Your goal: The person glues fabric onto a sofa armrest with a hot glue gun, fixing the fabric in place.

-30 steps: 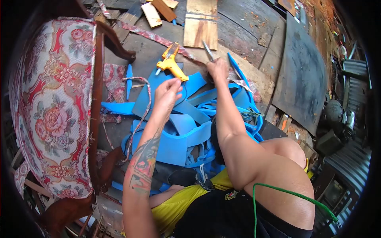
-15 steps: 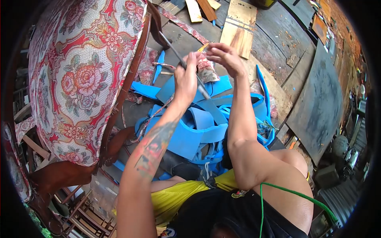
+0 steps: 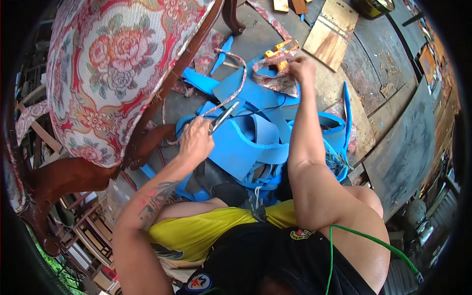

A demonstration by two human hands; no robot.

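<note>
Scissors (image 3: 225, 118) point up and right from my left hand (image 3: 196, 140), whose fingers are wrapped round their handles, over a pile of blue foam pieces (image 3: 233, 155). A thin floral piping cord (image 3: 241, 81) loops up from beside that hand. Farther forward, my right hand (image 3: 302, 70) is closed on a floral fabric strip (image 3: 268, 81), which curls away to the left. Right behind the strip lies a yellow and black tool (image 3: 283, 51), partly covered by it.
A chair with floral upholstery (image 3: 118, 54) and a dark wooden frame (image 3: 157, 93) fills the left side. A wooden board (image 3: 332, 32) lies at the top, near a dark container (image 3: 372, 7). A green cord (image 3: 373, 238) crosses my right leg.
My left hand has moved down and left with the scissors. My right hand has closed on the fabric strip, and the view has shifted slightly, showing more of the yellow tool.
</note>
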